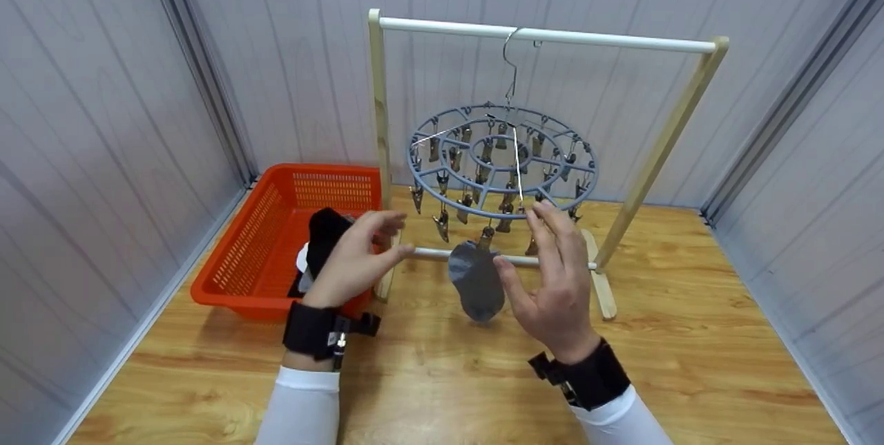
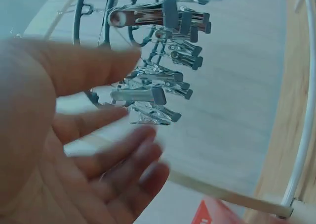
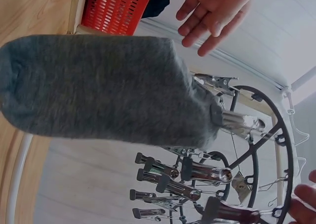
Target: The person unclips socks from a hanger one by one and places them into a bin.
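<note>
A grey sock (image 1: 476, 282) hangs from a metal clip (image 1: 486, 236) at the front of a round drying hanger (image 1: 442, 189). In the right wrist view the sock (image 3: 103, 88) fills much of the picture, its cuff pinched by the clip (image 3: 242, 122). My right hand (image 1: 556, 286) is just right of the sock, fingers extended near the hanger's front rim and holding nothing. Left of the hanger, my left hand (image 1: 359, 258) is raised with thumb and fingers spread. Nothing is in it, and it hovers by the basket's right side.
An orange basket (image 1: 207, 289) with black, white and grey cloth items (image 1: 328, 234) stands at the left. The hanger hooks over the white top bar (image 1: 449, 27) of a wooden-legged stand (image 1: 663, 148). Several free clips (image 1: 442, 227) dangle from it. Pale walls surround the wooden surface.
</note>
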### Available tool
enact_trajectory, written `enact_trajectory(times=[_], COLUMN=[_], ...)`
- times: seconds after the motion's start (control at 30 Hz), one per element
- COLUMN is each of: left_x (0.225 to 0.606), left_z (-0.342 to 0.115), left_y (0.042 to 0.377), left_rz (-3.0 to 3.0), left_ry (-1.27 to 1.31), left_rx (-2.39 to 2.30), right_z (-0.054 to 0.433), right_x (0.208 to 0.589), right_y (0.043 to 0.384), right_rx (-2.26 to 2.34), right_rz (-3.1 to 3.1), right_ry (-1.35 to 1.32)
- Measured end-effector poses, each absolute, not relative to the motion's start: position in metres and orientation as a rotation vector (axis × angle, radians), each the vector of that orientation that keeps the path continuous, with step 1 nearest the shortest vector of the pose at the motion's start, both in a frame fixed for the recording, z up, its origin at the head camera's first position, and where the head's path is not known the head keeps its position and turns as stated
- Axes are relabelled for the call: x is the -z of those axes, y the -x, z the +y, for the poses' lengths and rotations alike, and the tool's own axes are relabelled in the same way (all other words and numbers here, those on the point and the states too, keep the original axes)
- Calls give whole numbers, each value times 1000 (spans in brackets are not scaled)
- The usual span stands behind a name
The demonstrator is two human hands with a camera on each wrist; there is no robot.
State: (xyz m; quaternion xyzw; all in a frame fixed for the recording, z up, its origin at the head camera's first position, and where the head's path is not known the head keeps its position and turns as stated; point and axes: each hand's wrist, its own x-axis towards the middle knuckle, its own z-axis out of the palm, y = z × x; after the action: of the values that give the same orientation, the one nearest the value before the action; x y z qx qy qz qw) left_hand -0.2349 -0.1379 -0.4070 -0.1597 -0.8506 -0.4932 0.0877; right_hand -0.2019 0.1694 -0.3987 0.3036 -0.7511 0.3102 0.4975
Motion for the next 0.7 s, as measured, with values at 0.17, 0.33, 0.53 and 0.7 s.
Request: enact_trajectory(times=[0.17,0.33,0.53,0.7], left_x=[412,421,430,438], left_z=[-125,-108,-87,-72], left_y=[236,239,241,242], left_rz=[-2538,-2651,-2674,-2619], left_ry=[595,595,567,586], left_rx=[1569,1624,1761,1899], right_z=[173,175,175,175], right_x=[402,406,406,405], right_y=[205,208,207,206], right_rx=[-757,-719,-706,-710], right_rz=[-1854,-1924,-1987,-2017], right_ry=[-641,-566,-555,-557])
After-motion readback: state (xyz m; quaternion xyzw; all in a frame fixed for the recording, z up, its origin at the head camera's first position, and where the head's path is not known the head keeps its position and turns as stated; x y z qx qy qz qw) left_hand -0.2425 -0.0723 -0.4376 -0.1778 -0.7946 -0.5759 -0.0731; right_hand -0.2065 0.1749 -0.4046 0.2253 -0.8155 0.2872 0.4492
